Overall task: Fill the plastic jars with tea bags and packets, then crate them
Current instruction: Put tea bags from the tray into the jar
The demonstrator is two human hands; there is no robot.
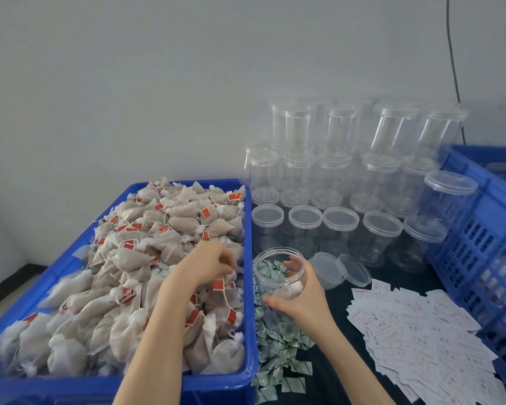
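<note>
My left hand (214,264) pinches a tea bag (230,277) in the blue bin (247,217) heaped with bags. My right hand (300,296) grips an open jar (278,273), tilted beside the bin, above green packets (275,346). Lidded jars (342,176) stand behind; a crate (476,235) is right.
</note>
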